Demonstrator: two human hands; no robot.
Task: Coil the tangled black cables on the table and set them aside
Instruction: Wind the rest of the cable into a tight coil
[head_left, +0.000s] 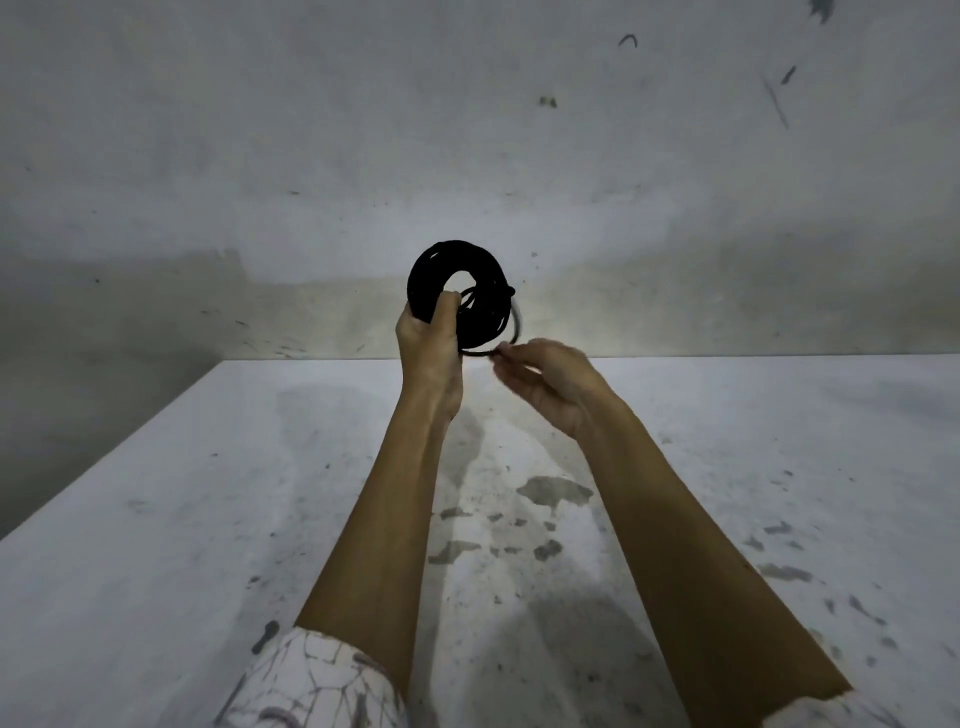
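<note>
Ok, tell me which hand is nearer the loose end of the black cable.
Right. The right hand pinches the loose end in its fingers; the left hand grips the coil itself, left of that end.

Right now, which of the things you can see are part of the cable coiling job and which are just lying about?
Part of the job:
black cable coil, gripped by the left hand
loose cable end, pinched by the right hand

Just there:
white table, stained and scuffed
marked wall behind it
</note>
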